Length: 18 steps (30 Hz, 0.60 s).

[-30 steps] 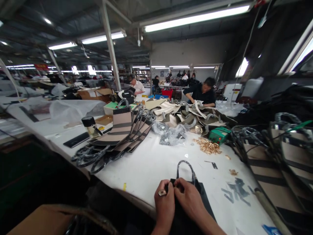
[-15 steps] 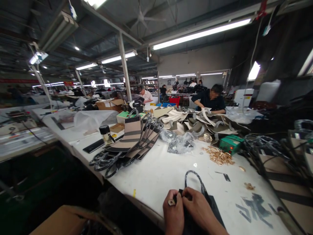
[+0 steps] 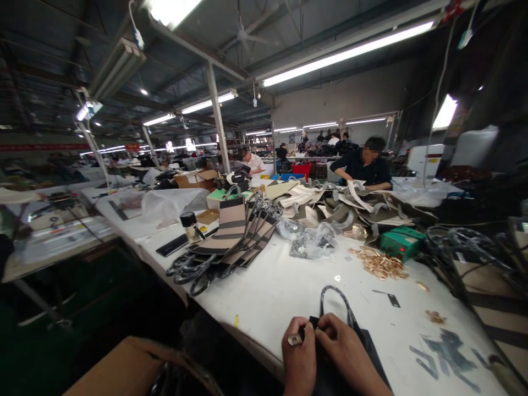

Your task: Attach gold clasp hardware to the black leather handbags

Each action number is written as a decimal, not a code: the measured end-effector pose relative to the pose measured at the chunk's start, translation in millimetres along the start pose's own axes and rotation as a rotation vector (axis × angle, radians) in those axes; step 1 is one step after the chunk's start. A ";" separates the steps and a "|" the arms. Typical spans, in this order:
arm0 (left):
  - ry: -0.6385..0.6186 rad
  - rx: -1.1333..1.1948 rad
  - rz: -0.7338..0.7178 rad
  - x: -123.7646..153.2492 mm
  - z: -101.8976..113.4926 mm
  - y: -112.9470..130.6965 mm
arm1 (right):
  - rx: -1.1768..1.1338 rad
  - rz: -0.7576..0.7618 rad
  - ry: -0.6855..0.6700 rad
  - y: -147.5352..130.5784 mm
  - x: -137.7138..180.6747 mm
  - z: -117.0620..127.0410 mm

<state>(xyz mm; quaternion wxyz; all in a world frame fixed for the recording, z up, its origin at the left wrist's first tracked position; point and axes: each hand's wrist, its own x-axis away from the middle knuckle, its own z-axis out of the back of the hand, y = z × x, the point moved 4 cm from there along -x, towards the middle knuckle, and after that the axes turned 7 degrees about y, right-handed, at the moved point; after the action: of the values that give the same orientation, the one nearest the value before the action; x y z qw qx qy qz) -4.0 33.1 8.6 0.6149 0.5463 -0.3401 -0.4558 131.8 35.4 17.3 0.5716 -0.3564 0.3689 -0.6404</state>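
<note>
At the near edge of the white table (image 3: 280,286), my left hand (image 3: 297,357) and my right hand (image 3: 345,355) meet with their fingers pinched on the top edge of a black bag piece (image 3: 371,352). Its plastic-wrapped loop handle (image 3: 335,300) arches up just beyond my fingers. A ring (image 3: 294,340) sits on my left hand. The lower part of the black piece is hidden under my hands and runs out of view at the bottom.
A fanned stack of beige-and-black bag panels (image 3: 233,236) lies to the left with a small bottle (image 3: 190,226). A heap of gold metal fittings (image 3: 379,265) and a green box (image 3: 402,243) lie ahead right. Across the table a person in black (image 3: 363,165) bends over.
The view has lifted and swung slightly left, so my hands sit lower in the picture. They keep the same pinch on the black piece.
</note>
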 end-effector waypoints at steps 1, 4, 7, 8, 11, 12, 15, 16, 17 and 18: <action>0.003 0.000 0.008 0.0 0.0 -0.9 | -0.039 0.003 -0.026 0.3 0.7 0.8; 0.004 0.021 0.025 1.2 -0.2 -2.3 | -0.083 0.006 -0.092 2.5 1.6 2.7; 0.014 0.028 0.021 3.4 -1.5 -2.8 | -0.017 -0.028 -0.128 9.4 -2.0 1.9; 0.022 0.019 0.023 4.0 -2.1 -3.4 | 0.007 -0.040 -0.146 12.2 -3.7 0.7; 0.048 -0.003 0.039 5.2 -3.6 -5.6 | 0.023 -0.044 -0.202 18.4 -6.1 -3.0; 0.056 0.004 0.049 5.5 -3.6 -6.1 | 0.015 -0.043 -0.208 19.5 -5.1 -2.9; 0.074 0.064 0.095 7.5 -3.0 -5.7 | 0.018 -0.023 -0.165 21.2 3.2 2.9; 0.079 0.096 0.115 8.5 -2.8 -5.2 | 0.021 0.000 -0.131 21.7 7.0 6.2; 0.084 0.131 0.136 9.5 -2.8 -4.9 | 0.023 0.035 -0.095 22.6 10.9 9.6; 0.090 0.166 0.155 10.0 -3.0 -4.8 | 0.022 0.081 -0.060 24.0 14.7 12.7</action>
<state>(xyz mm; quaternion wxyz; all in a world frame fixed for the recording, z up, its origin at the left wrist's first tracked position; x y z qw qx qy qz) 1.4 24.9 2.6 0.6158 0.5873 -0.3897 -0.3521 152.8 18.1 2.7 0.6117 -0.3540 0.3585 -0.6099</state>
